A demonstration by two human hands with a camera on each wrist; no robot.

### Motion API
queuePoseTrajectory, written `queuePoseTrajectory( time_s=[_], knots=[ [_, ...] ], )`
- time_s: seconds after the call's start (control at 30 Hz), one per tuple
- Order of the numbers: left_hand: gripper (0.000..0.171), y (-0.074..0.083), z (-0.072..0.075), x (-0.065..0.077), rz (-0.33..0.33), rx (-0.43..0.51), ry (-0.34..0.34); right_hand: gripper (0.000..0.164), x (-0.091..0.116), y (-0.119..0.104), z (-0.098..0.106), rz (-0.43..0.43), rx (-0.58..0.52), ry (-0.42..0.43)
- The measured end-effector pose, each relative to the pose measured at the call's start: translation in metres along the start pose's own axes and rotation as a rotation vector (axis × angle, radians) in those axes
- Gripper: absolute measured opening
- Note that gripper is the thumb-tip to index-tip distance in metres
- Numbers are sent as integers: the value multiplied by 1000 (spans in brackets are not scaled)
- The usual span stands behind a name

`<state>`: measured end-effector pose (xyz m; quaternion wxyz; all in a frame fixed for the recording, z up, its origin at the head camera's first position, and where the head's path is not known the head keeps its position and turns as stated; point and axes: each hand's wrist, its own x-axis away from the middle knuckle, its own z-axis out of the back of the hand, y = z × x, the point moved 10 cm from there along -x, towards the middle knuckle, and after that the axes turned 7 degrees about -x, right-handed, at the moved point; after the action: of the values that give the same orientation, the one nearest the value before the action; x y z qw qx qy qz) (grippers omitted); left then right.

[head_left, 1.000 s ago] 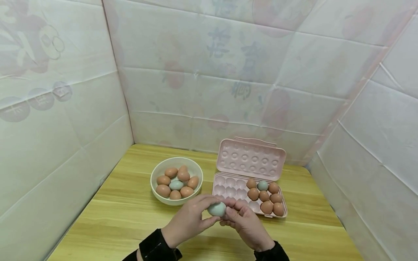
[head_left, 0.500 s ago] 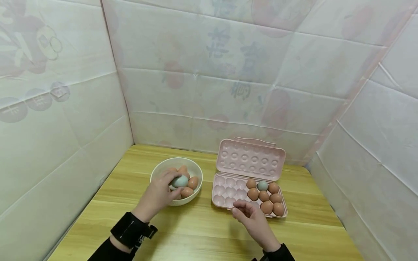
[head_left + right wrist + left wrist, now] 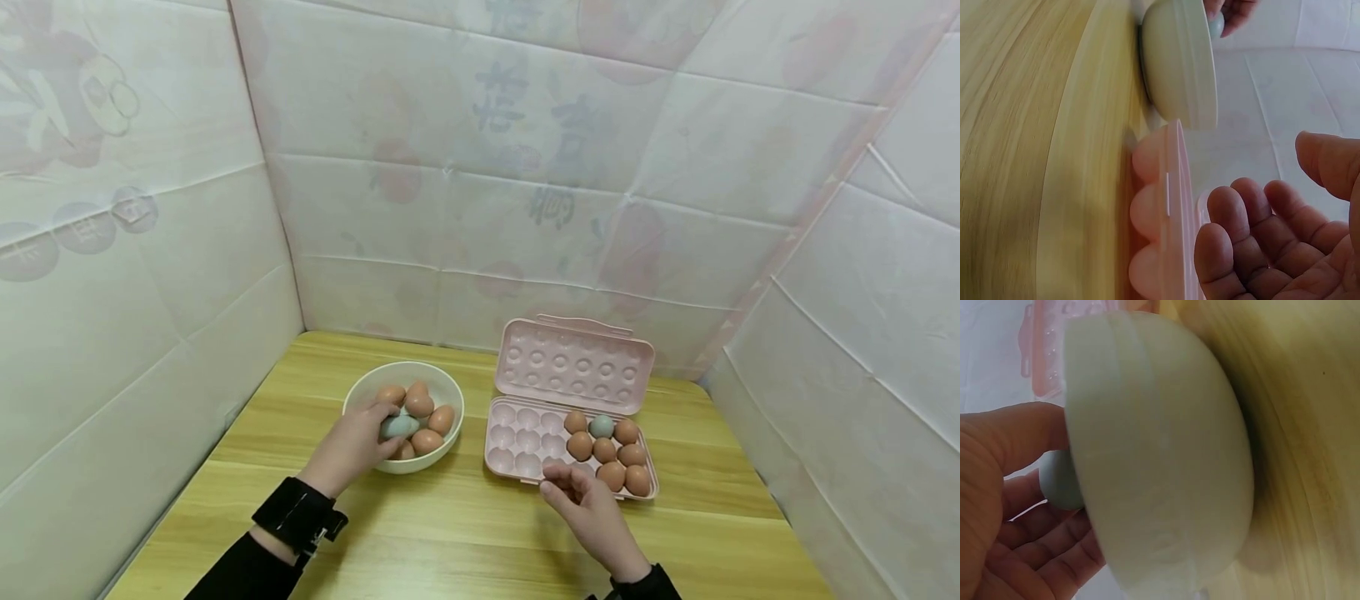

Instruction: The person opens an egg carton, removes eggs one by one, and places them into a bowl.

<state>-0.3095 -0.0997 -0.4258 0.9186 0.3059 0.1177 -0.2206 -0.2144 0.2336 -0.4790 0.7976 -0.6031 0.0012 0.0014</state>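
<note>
My left hand point(image 3: 348, 450) reaches over the near left rim of a cream bowl point(image 3: 405, 467) and grips a pale blue-green egg point(image 3: 399, 427) between thumb and fingers. In the left wrist view the egg point(image 3: 1060, 481) shows at the bowl's rim, its far part hidden by the wall. Several brown eggs point(image 3: 427, 442) lie around it in the bowl. My right hand point(image 3: 596, 517) hovers at the front edge of a pink egg carton point(image 3: 527, 440), fingers loosely bent and holding nothing. The carton's right half bears several brown eggs and one blue-green egg point(image 3: 602, 427).
The carton's lid point(image 3: 576, 367) stands raised at the back, and the cups on its left side hold no eggs. Bowl and carton sit side by side on a wood-grain table point(image 3: 420, 533). Pale printed sheets point(image 3: 450, 208) wall in the back and both sides.
Both hands held the blue-green egg in front of the carton. My left hand has carried it left and down into the bowl; my right hand let go and moved slightly right.
</note>
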Motion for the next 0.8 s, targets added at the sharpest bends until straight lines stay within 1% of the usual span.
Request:
queuePoseTrajectory(
  time_s=[0.1, 0.23, 0.4, 0.43, 0.47, 0.53, 0.57, 0.67, 0.7, 0.8],
  knots=[
    [62, -3, -6, 0, 8, 16, -33, 39, 0, 2, 1, -3, -2, -2],
    [63, -8, -12, -1, 39, 38, -74, 38, 1, 2, 3, -4, -10, 0],
    [68, -11, -18, -3, 78, 100, -107, 37, 1, 3, 5, 4, -20, 9],
    [68, -11, -18, -4, 80, 99, -110, 37, 1, 3, 6, 4, -23, 9],
    [66, -12, -18, -5, 84, 86, -109, 37, 2, 4, 6, 3, -25, 9],
    [50, -12, -18, -6, 90, 25, -104, 37, 2, 4, 6, 3, -31, 3],
    [42, -12, -18, -7, 90, -17, -100, 38, 2, 4, 6, 3, -34, 0],
    [29, -11, -15, -8, 76, -162, -74, 39, 2, 5, 6, 6, -38, -7],
    [28, -10, -14, -9, 68, -201, -68, 39, 2, 5, 6, 7, -39, -7],
    [33, -8, -12, -9, 51, -261, -57, 37, 3, 5, 5, 18, -30, -4]
  ],
)
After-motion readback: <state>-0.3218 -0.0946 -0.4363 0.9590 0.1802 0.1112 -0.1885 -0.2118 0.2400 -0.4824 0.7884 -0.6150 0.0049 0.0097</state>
